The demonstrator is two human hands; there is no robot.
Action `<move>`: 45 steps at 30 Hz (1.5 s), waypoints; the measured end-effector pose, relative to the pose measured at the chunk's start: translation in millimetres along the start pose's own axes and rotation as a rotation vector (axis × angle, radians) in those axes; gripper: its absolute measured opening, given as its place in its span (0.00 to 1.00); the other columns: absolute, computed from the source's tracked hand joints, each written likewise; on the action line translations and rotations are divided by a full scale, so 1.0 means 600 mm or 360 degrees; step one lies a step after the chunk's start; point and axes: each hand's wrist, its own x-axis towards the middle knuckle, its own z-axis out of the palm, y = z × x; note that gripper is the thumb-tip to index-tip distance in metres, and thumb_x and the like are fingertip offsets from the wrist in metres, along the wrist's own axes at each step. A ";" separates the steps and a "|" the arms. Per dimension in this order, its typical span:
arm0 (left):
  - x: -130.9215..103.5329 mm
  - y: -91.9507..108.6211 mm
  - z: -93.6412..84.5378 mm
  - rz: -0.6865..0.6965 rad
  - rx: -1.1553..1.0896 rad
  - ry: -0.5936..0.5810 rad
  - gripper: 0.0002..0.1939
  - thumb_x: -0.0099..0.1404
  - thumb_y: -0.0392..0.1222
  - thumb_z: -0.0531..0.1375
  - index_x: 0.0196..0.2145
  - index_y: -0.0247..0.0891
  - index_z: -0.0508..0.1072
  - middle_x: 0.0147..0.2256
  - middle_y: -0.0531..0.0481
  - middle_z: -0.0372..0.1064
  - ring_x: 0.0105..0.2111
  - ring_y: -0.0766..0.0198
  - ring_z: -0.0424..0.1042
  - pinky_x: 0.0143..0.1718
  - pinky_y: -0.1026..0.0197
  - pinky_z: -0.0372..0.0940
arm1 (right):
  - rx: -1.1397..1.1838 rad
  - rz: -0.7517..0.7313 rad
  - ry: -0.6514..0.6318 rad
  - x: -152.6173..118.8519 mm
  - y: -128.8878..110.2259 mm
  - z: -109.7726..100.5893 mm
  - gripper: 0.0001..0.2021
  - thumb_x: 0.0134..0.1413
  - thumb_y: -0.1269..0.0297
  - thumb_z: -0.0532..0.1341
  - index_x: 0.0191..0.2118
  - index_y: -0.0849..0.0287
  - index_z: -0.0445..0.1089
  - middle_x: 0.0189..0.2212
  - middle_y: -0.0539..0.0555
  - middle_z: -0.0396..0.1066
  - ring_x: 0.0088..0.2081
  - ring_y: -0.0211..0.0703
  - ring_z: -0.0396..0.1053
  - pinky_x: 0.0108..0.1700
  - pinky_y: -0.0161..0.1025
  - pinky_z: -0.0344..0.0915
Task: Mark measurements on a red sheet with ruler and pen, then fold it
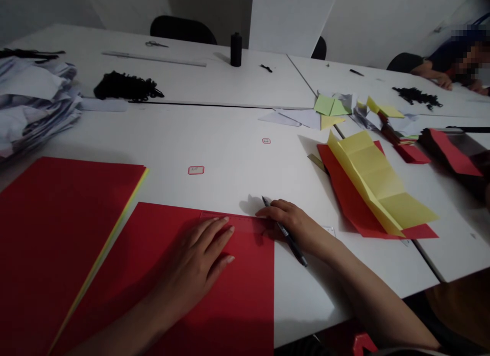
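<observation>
A red paper sheet [245, 294] lies before me on the white table, with a clear ruler [248, 224] along its far edge. The ruler's right end shows beyond my right wrist. My left hand [202, 254] rests flat over the ruler's left part and the sheet, fingers stretched out. At the sheet's far right corner my right hand [293, 220] holds a black pen [293, 246], its tip pointing up and away from the paper. Some fingers of that hand are hidden beneath it, near the ruler.
Left lies a stack of red and yellow sheets [69, 213]; behind it is a heap of crumpled white paper [34, 100]. Folded yellow paper [377, 177] sits on red paper at right. Farther back are black cord [126, 86], a dark bottle [236, 50] and another person's hand [436, 75].
</observation>
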 end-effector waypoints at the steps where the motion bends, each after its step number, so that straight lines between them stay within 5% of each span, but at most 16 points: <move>1: 0.000 0.000 0.000 0.0002 0.0000 -0.0001 0.23 0.70 0.45 0.53 0.62 0.45 0.59 0.62 0.47 0.56 0.60 0.52 0.56 0.56 0.47 0.61 | 0.0000 0.0004 0.0003 0.000 0.000 0.000 0.15 0.60 0.72 0.56 0.52 0.56 0.66 0.41 0.58 0.69 0.41 0.45 0.67 0.43 0.46 0.67; 45: 0.001 0.004 -0.007 -0.0032 -0.0041 -0.0020 0.22 0.70 0.45 0.54 0.61 0.45 0.61 0.61 0.48 0.57 0.60 0.53 0.56 0.57 0.49 0.61 | 0.0069 0.0014 -0.0013 -0.001 -0.004 -0.004 0.15 0.62 0.71 0.52 0.52 0.57 0.66 0.39 0.57 0.69 0.40 0.44 0.67 0.43 0.43 0.65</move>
